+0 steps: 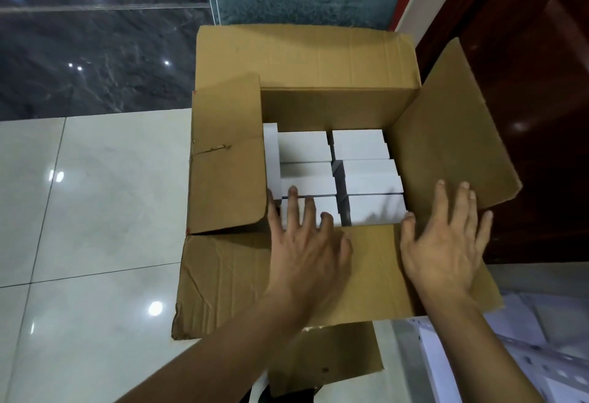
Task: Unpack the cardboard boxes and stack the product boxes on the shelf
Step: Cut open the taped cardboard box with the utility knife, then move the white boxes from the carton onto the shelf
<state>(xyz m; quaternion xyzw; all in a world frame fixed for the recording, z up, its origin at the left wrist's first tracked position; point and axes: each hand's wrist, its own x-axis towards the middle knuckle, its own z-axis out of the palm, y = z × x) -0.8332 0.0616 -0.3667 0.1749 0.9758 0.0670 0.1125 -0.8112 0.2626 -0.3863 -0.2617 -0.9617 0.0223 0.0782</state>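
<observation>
Head view: both hands, left (pixel 307 245) and right (pixel 446 243), spread flat over cardboard box (pixel 318 61) holding unmarked white product boxes (pixel 366 176).

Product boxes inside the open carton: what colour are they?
Plain white product boxes, seen best in the head view.

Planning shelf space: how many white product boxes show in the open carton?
7: one upright at the left wall, three in the left column, three right. More may lie beneath.
</observation>
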